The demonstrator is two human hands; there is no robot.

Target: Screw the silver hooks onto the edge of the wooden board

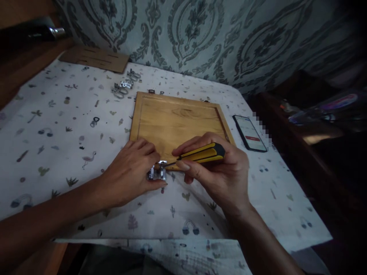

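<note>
With my screwdriver (202, 154) I am at the metal hinge (164, 174), on the near edge of the wooden panel (177, 118).
My right hand (226, 172) pinches the handle; my left hand (133, 170), fingers curled together, grips the hinge. Near the panel's far left corner lie other hinges (125, 84).

The left hand (132, 168) bends its fingers (140, 147), thumb (155, 185) extended. The right hand (226, 172) curls in a grip. Both forearms (60, 202) slant inward.

The panel (172, 120) looks smooth wood, the hinge (163, 174) glossy metal (the tablecloth (63, 152) matt).
</note>
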